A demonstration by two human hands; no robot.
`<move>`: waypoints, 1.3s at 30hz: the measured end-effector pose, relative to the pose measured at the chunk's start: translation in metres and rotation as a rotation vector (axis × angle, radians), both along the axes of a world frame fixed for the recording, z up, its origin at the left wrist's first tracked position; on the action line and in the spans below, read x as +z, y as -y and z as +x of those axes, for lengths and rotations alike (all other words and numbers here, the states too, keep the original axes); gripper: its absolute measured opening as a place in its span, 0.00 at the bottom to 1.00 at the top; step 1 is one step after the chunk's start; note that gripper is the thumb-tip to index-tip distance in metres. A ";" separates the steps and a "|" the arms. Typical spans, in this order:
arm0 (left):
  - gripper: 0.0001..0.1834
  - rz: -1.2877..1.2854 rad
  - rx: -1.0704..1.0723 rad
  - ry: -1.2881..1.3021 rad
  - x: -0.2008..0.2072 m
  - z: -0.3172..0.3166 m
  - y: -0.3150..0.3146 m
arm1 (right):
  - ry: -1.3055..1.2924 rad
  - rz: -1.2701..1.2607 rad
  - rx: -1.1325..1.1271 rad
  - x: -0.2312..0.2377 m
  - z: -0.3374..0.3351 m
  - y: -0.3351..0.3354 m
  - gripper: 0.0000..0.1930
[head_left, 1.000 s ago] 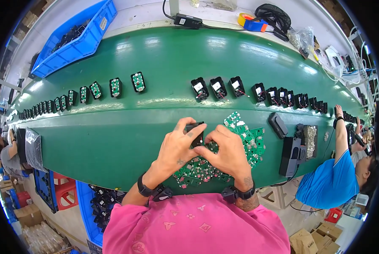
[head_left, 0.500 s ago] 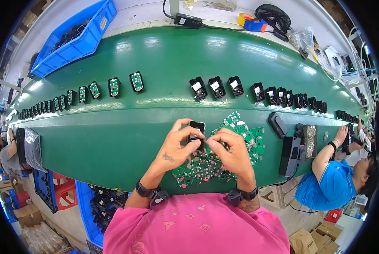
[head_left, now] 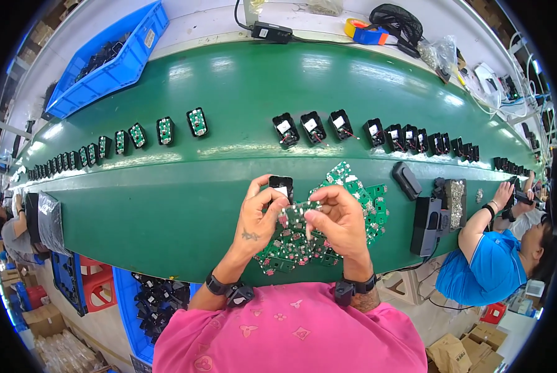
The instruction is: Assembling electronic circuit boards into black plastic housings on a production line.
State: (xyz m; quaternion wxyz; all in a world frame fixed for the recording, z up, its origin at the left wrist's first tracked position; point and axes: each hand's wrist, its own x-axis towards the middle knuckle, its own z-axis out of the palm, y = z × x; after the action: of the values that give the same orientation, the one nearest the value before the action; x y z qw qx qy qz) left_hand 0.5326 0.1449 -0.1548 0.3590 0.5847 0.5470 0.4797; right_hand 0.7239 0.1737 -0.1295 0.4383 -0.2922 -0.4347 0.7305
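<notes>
My left hand (head_left: 255,217) is wrapped round a small black plastic housing (head_left: 283,184) with a white patch inside. Close beside it, my right hand (head_left: 343,221) pinches a green circuit board (head_left: 296,213) at its right end. The board is tilted in front of the housing, and its left end is near my left thumb; whether the thumb touches it I cannot tell. Below and to the right of both hands lies a heap of loose green circuit boards (head_left: 291,252), partly covered by my fingers.
Housings with boards inside (head_left: 165,130) line the belt at left, housings with wires (head_left: 313,127) at right. Right of the heap are a black case (head_left: 407,180) and a grey-black device (head_left: 425,227). A blue bin (head_left: 107,74) stands far left. A co-worker in blue (head_left: 487,267) sits right.
The housing has tipped and shifted slightly left in my left hand. A green circuit board now shows between my hands, and my right fingers have spread along it. The housing rows have barely shifted.
</notes>
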 end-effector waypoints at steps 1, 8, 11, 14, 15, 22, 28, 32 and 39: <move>0.12 -0.073 0.020 0.086 0.010 0.006 0.002 | -0.033 0.014 -0.056 -0.002 -0.001 -0.002 0.14; 0.10 -0.371 -0.018 0.540 0.018 0.007 0.005 | -0.041 0.003 -0.037 -0.009 -0.003 -0.006 0.13; 0.10 -0.491 -0.002 0.774 0.023 0.009 0.005 | -0.037 0.039 -0.022 -0.014 0.001 -0.007 0.13; 0.08 -0.496 -0.019 0.725 0.018 0.007 0.005 | -0.019 0.029 -0.016 -0.014 0.001 -0.007 0.13; 0.08 -0.496 -0.018 0.724 0.016 0.007 0.005 | -0.020 0.029 -0.016 -0.014 0.000 -0.006 0.13; 0.13 -0.373 -0.088 0.587 0.023 0.019 0.003 | 0.056 0.037 -0.101 -0.021 -0.001 -0.007 0.14; 0.31 -0.308 -0.096 0.701 0.026 0.020 0.004 | 0.237 0.109 -0.165 -0.027 0.000 -0.009 0.14; 0.32 -0.288 -0.117 0.542 0.018 0.019 0.001 | 0.542 0.543 -0.312 -0.014 -0.003 -0.010 0.15; 0.30 -0.344 -0.137 0.535 0.022 0.024 0.001 | 0.541 0.633 -0.291 -0.021 -0.003 -0.015 0.09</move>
State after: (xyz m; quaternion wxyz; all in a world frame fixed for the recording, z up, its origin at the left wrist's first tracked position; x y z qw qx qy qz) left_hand 0.5565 0.1441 -0.1331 0.6152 0.4038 0.4657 0.4916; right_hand 0.7210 0.1884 -0.1502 0.4748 -0.3824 -0.6904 0.3895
